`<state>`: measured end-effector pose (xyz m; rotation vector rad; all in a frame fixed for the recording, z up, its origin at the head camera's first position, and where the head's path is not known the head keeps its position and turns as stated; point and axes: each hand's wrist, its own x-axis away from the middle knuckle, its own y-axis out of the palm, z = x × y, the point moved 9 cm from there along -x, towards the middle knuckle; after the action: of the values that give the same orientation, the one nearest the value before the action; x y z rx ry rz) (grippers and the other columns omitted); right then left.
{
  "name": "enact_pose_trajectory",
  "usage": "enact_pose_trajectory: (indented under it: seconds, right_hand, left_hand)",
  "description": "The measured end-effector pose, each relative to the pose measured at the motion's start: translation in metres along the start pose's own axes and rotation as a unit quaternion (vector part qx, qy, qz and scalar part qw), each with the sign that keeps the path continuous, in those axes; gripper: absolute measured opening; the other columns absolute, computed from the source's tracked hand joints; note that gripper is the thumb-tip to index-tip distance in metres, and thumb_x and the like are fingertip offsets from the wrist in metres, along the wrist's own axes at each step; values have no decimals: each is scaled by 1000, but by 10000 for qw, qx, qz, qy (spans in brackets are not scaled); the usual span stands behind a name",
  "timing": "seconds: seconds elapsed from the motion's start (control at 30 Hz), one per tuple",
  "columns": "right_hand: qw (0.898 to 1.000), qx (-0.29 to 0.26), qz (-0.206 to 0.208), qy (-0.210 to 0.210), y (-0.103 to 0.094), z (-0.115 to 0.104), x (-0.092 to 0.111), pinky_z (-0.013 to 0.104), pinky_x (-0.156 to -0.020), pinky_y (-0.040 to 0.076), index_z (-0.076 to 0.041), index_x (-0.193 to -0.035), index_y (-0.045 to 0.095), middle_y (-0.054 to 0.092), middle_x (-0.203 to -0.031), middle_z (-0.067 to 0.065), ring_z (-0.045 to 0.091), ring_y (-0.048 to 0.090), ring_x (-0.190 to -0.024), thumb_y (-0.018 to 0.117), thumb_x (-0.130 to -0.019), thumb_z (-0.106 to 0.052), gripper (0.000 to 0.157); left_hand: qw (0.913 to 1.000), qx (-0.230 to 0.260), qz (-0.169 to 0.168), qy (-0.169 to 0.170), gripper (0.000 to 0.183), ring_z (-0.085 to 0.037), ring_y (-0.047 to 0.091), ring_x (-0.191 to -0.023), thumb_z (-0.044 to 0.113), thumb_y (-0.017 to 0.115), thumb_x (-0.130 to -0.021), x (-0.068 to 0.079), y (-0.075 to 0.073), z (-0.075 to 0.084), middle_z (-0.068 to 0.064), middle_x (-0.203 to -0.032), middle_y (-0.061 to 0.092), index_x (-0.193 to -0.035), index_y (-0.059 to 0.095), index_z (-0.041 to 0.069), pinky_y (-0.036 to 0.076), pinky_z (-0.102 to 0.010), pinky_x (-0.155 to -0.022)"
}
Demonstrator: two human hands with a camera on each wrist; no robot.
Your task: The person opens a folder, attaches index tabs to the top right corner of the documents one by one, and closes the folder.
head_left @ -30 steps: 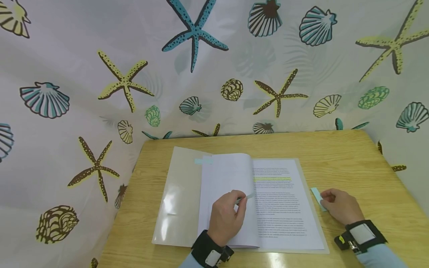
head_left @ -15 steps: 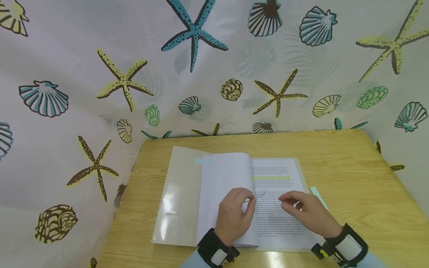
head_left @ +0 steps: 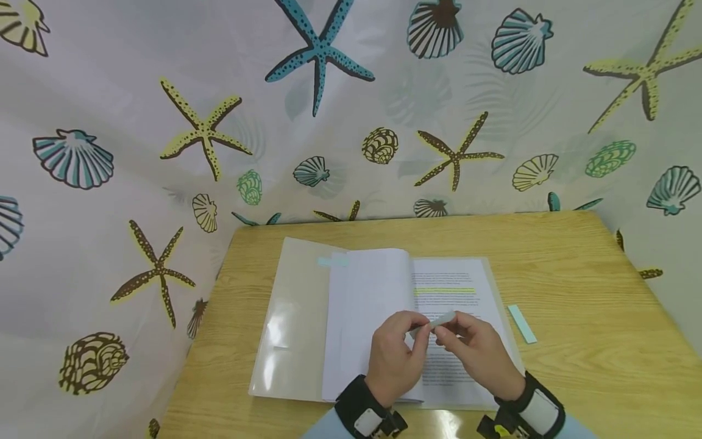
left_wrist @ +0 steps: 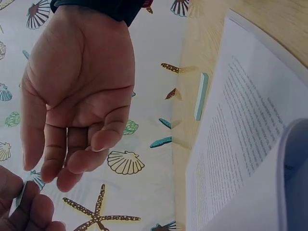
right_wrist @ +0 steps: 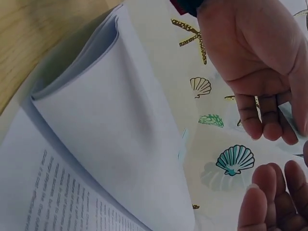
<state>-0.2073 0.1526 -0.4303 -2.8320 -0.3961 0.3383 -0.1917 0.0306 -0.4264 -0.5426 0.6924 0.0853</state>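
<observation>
My left hand [head_left: 396, 360] pinches a pale blue paper strip [head_left: 443, 319] between thumb and index finger, above the right page. Close beside it, the right hand [head_left: 479, 356] has its fingertips at the strip's far end in the head view. Both wrist views show a gap between the hands, and nothing in the right hand [left_wrist: 79, 91], its fingers loosely bent. An open document [head_left: 373, 292] lies beneath, its turned pages curling over to the left. The right page has printed text and a yellow highlighted line [head_left: 445, 292]. A second pale blue strip [head_left: 522, 324] lies to the right.
The document's glossy clear cover [head_left: 285, 341] lies open on the left of the wooden table [head_left: 581, 268]. Pale blue tabs [head_left: 331, 261] stick out near the upper left page edge. A cloth [head_left: 351, 91] printed with shells and starfish hangs behind.
My right hand has left the strip on the table and moved left to the strip in the left hand. The left hand has shifted slightly right, still pinching its strip.
</observation>
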Motion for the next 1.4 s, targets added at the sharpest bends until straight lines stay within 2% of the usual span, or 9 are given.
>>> enact_pose_trajectory:
  seconds: [0.13, 0.3, 0.4, 0.53, 0.73, 0.9, 1.03, 1.17, 1.4]
  right_hand:
    - [9992, -335, 137, -141, -1, -3, 1, 32, -66, 54, 1, -87, 59, 61, -86, 19, 23, 61, -76, 57, -92, -1, 6]
    - [9947, 193, 666, -754, -6, -16, 2, 26, -62, 52, -4, -82, 59, 61, -79, 11, 14, 58, -73, 62, -86, 4, 9]
    - [9912, 367, 893, -906, -8, -19, 4, 24, -63, 51, -4, -83, 60, 62, -85, 10, 13, 58, -81, 64, -82, 7, 13]
    - [9906, 305, 966, -922, -8, -18, 4, 23, -67, 52, -2, -87, 61, 63, -94, 13, 14, 59, -89, 65, -80, 10, 14]
    - [9905, 570, 952, -814, -8, -18, 3, 22, -64, 52, -2, -91, 61, 63, -89, 9, 14, 61, -78, 67, -81, 5, 14]
    - [9918, 712, 741, -760, -12, -18, 1, 19, -66, 51, -2, -101, 58, 65, -88, 10, 16, 62, -76, 67, -81, 6, 23]
    - [9933, 904, 449, -559, -15, -12, 2, 21, -74, 51, -6, -99, 63, 67, -92, 6, 13, 62, -85, 65, -84, 2, 16]
    - [9936, 996, 234, -486, -16, -14, 3, 26, -69, 52, -9, -95, 68, 69, -93, 2, 12, 62, -87, 66, -85, -2, 12]
    - [9957, 838, 9, -402, -15, -16, 2, 24, -66, 52, -8, -92, 69, 69, -91, 2, 12, 62, -81, 69, -82, -2, 12]
  left_hand:
    - [9991, 393, -127, -139, 10, 0, 58, -84, 12, 59, -92, 0, 2, -3, 0, -89, 67, -102, 57, 10, 50, -19, -71]
    - [9991, 364, -191, -136, 12, -1, 58, -84, 11, 60, -90, 0, 2, -2, 1, -90, 66, -102, 59, 11, 50, -20, -72]
    - [9994, 297, -168, -37, 11, -3, 57, -84, 9, 62, -88, 0, 2, 0, 2, -94, 65, -99, 61, 11, 48, -19, -72]
    - [9988, 444, -151, 119, 9, -3, 55, -83, 6, 62, -86, 0, 4, 3, 3, -93, 64, -93, 63, 11, 47, -16, -72]
    - [9970, 719, -287, -15, 10, -1, 55, -81, 3, 61, -85, 2, 6, 0, 2, -90, 64, -91, 64, 10, 48, -15, -70]
    - [9986, 141, -472, 191, 27, -6, 56, -85, 11, 68, -82, -2, 0, -3, 2, -97, 63, -108, 62, 10, 47, -17, -74]
    - [9894, -429, -1175, 737, 51, -7, 54, -95, 19, 75, -79, -8, -1, 2, 1, -106, 60, -125, 55, 15, 47, -19, -80]
    - [9766, -654, -1759, 1048, 42, -6, 53, -99, 22, 76, -78, -11, 1, 9, 3, -104, 61, -117, 62, 18, 46, -19, -83]
    - [9721, -911, -1730, 1295, 22, -4, 55, -93, 20, 76, -79, -13, 1, 15, 6, -96, 64, -100, 69, 16, 46, -17, -81]
